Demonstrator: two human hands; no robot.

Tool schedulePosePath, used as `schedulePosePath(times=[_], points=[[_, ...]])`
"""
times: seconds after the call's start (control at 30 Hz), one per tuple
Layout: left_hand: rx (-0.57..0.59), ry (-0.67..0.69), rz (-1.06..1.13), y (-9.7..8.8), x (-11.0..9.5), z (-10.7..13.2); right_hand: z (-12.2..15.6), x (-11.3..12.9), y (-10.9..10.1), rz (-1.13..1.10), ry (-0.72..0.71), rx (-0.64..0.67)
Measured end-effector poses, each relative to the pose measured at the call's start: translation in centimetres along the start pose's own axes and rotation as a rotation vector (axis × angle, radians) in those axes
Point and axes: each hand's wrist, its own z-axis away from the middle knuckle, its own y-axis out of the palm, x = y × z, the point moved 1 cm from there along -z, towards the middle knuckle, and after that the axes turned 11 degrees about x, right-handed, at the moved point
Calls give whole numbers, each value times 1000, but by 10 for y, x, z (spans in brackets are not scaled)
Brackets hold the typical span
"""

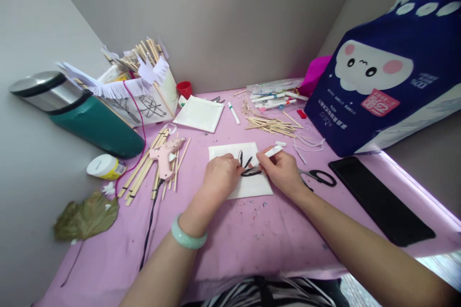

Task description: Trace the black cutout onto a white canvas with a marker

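A white square sheet [250, 187] lies in front of me, with black leaf-like shapes [251, 172] on it; whether they are drawn or loose pieces I cannot tell. My left hand [224, 172] rests on its left part, fingers curled in beside the black shapes. Whatever its fingertips pinch is hidden. Over the sheet's right edge, my right hand [283, 171] is closed round a white marker [272, 151], slanted down toward the black shapes. A small white cap [281, 144] lies just beyond that hand. Black-handled scissors [322, 178] lie to its right, partly covered.
Left: pink glue gun [165, 156] on wooden sticks [139, 177], white tub [106, 166], dry leaf [88, 216], green bottle [97, 127], decorated box [151, 103]. Back: white square tray [200, 114], marker [234, 113], thin sticks [273, 126], marker pack [275, 98]. Right: black phone [382, 201], blue bag [382, 72].
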Motion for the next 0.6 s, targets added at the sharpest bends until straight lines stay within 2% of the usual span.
schedulePosePath(times=[0.37, 0.6], points=[[4, -30, -9, -1, -3, -1, -3, -3, -3, 0, 6, -57], [-1, -34, -8, 1, -3, -1, -5, 3, -7, 0, 6, -86]])
